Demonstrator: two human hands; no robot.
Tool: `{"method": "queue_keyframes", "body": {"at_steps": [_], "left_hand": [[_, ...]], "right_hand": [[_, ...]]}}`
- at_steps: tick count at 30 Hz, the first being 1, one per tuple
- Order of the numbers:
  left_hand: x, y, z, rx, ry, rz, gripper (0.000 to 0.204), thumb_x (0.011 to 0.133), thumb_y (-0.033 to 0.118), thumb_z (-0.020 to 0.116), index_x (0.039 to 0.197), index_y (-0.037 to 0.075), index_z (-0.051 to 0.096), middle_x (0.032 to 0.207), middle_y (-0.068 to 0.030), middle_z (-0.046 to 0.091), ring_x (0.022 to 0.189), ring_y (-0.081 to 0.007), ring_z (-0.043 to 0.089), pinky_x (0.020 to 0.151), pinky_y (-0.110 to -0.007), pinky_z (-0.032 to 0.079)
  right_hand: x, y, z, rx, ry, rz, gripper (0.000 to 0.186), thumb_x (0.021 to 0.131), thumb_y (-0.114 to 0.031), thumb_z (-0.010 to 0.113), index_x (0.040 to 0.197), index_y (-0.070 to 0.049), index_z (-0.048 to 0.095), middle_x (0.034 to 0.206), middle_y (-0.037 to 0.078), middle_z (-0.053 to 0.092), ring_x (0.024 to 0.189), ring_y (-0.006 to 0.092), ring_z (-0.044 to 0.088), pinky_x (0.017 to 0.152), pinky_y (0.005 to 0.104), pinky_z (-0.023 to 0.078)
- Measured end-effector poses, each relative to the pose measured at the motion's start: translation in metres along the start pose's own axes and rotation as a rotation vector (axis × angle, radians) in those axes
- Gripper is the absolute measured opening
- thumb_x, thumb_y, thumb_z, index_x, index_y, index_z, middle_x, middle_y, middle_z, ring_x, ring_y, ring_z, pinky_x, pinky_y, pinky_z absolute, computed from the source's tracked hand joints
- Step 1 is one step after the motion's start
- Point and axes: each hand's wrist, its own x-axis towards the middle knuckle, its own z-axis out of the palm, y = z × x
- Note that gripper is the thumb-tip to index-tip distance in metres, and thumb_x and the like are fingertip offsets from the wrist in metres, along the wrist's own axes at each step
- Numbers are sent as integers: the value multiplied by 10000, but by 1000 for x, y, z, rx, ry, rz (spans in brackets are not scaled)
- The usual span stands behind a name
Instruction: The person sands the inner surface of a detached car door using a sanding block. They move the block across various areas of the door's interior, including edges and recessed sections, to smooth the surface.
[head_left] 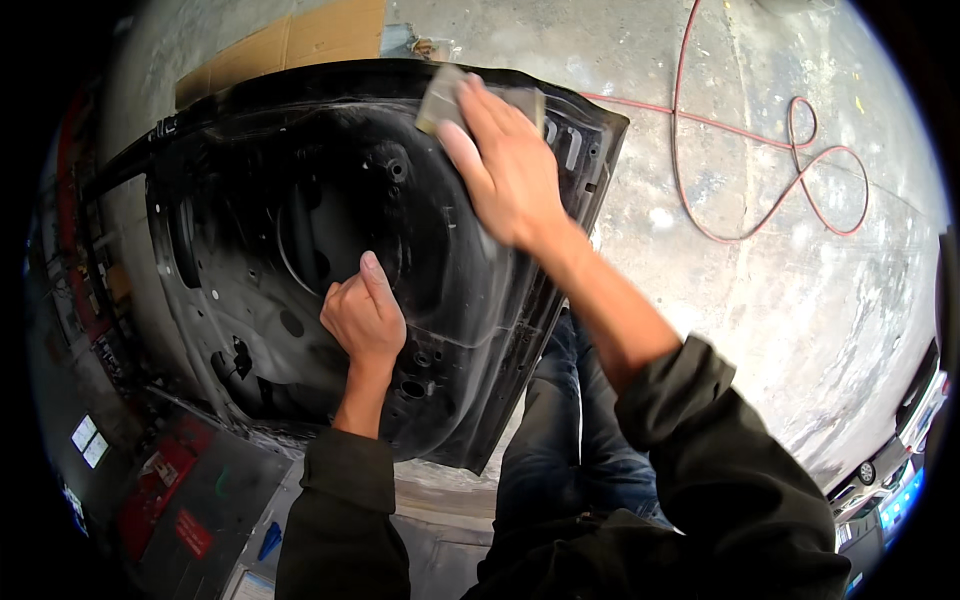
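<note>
A black car door [450,300] lies in front of me, its bare inner side with cut-out openings facing up. My right hand [510,165] rests on the door's far right part, fingers laid over a greyish-tan sheet of sandpaper [437,100] and pressing it to the panel. Both hand and sheet are slightly blurred. Over the middle of the door, by the large opening [335,225], my left hand [368,312] is closed with its thumb pointing up. Its curled fingertips are hidden, so whether they grip the panel's edge does not show.
Brown cardboard [330,35] lies on the concrete floor beyond the door. A thin red hose [690,205] loops across the floor at right. Red and dark equipment [165,480] stands at lower left. Cars [885,470] show at the far right rim.
</note>
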Motion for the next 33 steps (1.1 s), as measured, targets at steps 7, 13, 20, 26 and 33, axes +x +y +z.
{"method": "queue_keyframes", "body": {"at_steps": [7,13,20,26,33], "left_hand": [[-4,-5,-1,30,24,-2,616,1105,284,423,552,28,510,512,-126,545,473,-359,506,566,-444,411],[-1,2,2,-2,46,33,607,1107,292,429,575,31,561,500,-120,534,468,-348,501,578,-434,429],[1,1,0,50,24,-14,618,1107,309,420,589,15,585,523,-160,561,516,-389,553,574,-482,441],[-1,-2,-7,59,-39,-32,619,1107,303,405,588,10,572,545,-166,576,534,-396,559,585,-478,434],[-1,0,-3,-2,-1,19,571,1096,258,446,589,15,547,550,-134,575,501,-358,527,577,-446,407]], "right_hand": [[-197,-35,10,100,6,185,719,979,-144,592,1555,147,274,1616,377,273,1510,515,296,1243,507,258],[-135,-15,6,55,155,144,632,1025,-193,523,1542,120,339,1621,320,327,1518,465,315,1240,477,272],[-18,18,-7,-117,37,-200,517,1043,-310,541,1361,96,575,1419,275,589,1368,386,525,1161,456,395],[-112,2,-31,-229,-96,-107,740,959,-322,648,1508,111,404,1587,258,419,1483,388,400,1226,466,312],[-20,18,-28,-198,-62,-272,562,1044,-387,533,1361,74,582,1435,243,593,1373,367,534,1155,440,412]]}}
